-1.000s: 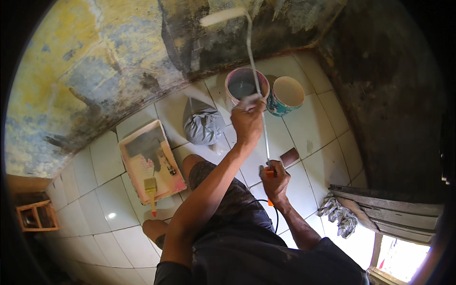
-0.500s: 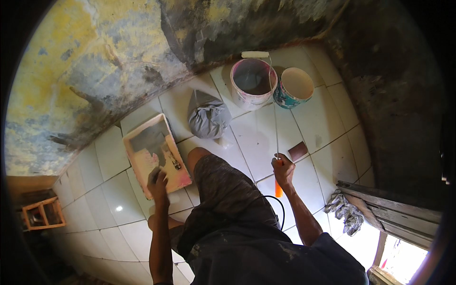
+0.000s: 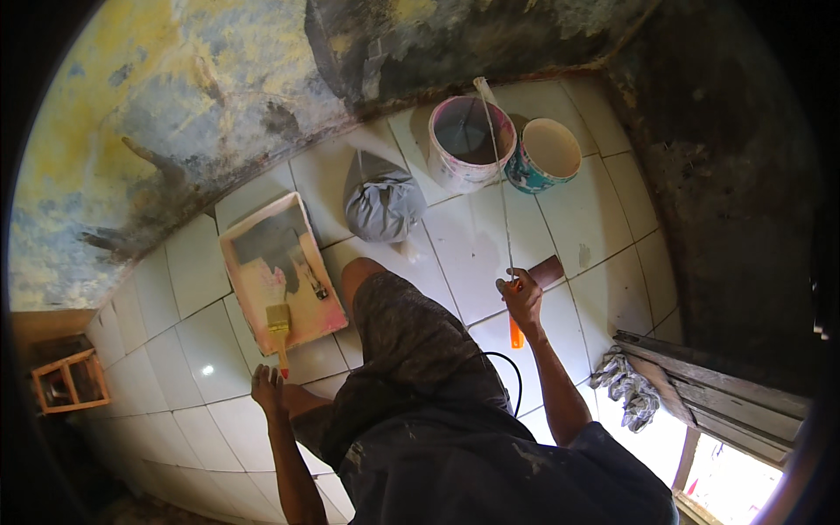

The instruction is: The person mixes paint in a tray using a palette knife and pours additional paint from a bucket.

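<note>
My right hand [image 3: 522, 297] is closed round the orange handle of a paint roller [image 3: 502, 188]. The roller's long thin rod points away from me, and its pale head is seen nearly end-on above the rim of a pink-stained white bucket [image 3: 455, 175]. My left hand [image 3: 269, 389] is beside the red-tipped handle end of a paintbrush [image 3: 277, 325], fingers loosely bent, apparently holding nothing. The brush lies over the near edge of a shallow paint tray [image 3: 252, 302], bristles inside. The tray holds greyish liquid and a dark, paint-smeared piece.
A grey plastic bag [image 3: 385, 210], tied up and full, sits between tray and bucket. Right of the bucket stands a teal-and-white pail [image 3: 551, 149]. A brown flat piece [image 3: 548, 271] lies by my right hand. Crumpled grey plastic [image 3: 632, 392] lies beside wooden boards [image 3: 717, 394]. A patchy wall [image 3: 175, 114] rises ahead.
My left hand has drawn back toward me from over the tray, leaving the brush in plain sight. The roller head has turned from side-on to nearly end-on; my right hand has shifted slightly.
</note>
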Tool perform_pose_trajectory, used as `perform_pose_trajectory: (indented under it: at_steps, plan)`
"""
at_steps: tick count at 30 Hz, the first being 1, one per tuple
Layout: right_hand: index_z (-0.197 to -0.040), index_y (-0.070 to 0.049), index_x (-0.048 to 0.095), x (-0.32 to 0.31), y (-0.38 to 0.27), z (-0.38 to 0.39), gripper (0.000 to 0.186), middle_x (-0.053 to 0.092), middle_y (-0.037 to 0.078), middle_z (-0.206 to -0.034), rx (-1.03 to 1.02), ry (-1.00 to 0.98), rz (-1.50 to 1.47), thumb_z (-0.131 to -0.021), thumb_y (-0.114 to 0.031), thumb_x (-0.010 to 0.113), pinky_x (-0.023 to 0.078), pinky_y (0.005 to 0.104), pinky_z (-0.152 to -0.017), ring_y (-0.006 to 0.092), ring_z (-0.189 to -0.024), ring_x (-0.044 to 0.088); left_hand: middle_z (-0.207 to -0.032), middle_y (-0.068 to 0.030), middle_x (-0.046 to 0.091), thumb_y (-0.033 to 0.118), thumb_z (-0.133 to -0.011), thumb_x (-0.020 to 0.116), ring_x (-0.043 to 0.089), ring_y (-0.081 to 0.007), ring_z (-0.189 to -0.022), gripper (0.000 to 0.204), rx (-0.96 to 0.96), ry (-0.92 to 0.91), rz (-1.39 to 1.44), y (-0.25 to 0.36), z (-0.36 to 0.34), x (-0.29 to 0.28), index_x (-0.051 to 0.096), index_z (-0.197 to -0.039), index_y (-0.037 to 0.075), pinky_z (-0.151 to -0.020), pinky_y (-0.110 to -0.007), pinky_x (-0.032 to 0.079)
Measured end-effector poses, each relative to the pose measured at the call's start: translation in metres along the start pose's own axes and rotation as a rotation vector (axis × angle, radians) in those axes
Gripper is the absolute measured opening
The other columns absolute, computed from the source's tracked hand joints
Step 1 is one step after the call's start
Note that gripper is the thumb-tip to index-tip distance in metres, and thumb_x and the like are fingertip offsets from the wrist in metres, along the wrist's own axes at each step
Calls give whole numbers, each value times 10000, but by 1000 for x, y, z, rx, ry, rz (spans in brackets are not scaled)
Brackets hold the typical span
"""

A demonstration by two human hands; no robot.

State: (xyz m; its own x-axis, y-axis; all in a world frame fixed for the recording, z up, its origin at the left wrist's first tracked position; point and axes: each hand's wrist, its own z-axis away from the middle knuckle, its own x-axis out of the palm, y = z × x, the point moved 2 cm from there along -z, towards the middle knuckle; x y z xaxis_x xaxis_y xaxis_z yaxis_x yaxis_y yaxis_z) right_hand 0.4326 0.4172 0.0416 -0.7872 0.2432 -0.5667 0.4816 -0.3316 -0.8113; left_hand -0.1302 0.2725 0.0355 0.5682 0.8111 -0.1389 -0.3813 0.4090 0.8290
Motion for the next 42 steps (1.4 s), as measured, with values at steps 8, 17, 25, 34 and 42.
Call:
perform_pose_trajectory:
  at_steps: [8, 17, 25, 34, 42]
  plan:
    - [-1003, -36, 632, -7, 29, -9, 376, 580, 56, -633, -107, 19, 113, -711, -217, 785, 458, 309, -586, 166, -590, 537, -1156, -144, 550, 167, -907, 524, 600, -241, -994, 371, 358, -242, -295, -14, -10, 2, 482, -1226, -17, -825, -317, 523]
    - [-1078, -29, 579, -33, -28, -5, 336, 654, 100, -795, -368, 5, 304, -779, -144, 682, 509, 323, -625, 185, -708, 630, -1051, -237, 585, 248, -778, 658, 613, -298, -898, 450, 582, 164, -1166, -2, -17, 44, 562, -1102, -48, -734, -387, 517]
    - [-1224, -46, 515, -48, -54, -14, 632, 631, 151, -941, -70, 24, 488, -710, -318, 765, 515, 377, -749, 261, -839, 626, -848, -187, 620, 221, -742, 608, 619, -340, -818, 220, 569, -35, -1509, -21, -66, 50, 609, -833, 20, -702, -424, 517]
    - [-1089, -6, 565, -12, -148, 12, 414, 594, 118, -931, -509, 299, 444, -727, -119, 730, 495, 354, -772, 240, -860, 588, -714, -190, 629, 257, -796, 586, 637, -309, -713, 244, 551, -120, -1372, 6, -57, 37, 627, -758, 20, -621, -409, 493]
    - [-1070, -47, 600, 128, -177, 75, 347, 649, 112, -886, -220, -736, -198, -774, -188, 714, 520, 307, -699, 182, -769, 634, -743, -53, 606, 148, -779, 716, 598, -124, -668, 215, 253, -586, -521, 99, 70, 174, 617, -845, -31, -560, -248, 513]
